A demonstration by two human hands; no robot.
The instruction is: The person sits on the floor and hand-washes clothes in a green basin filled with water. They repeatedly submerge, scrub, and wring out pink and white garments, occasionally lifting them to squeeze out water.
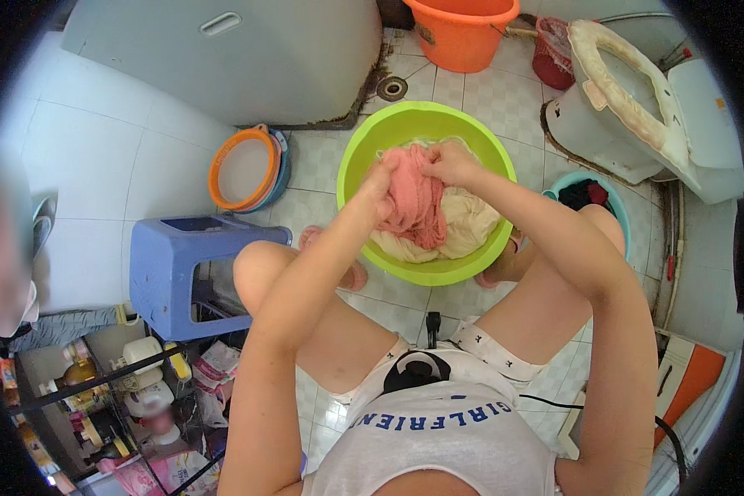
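Observation:
A lime-green basin stands on the tiled floor between my feet. Both hands are over it, gripping a bunched pink knit cloth, perhaps a garment. My left hand is closed on the cloth's left edge, and my right hand pinches its upper right part. Under and beside the pink piece lies a cream-coloured cloth, crumpled in the basin. The lower folds of the pink cloth rest on it.
A blue plastic stool stands at my left, with stacked basins beyond it. A light-blue tub with dark clothes is by my right knee. Farther off are an orange bucket, a toilet and a floor drain. A bottle rack is lower left.

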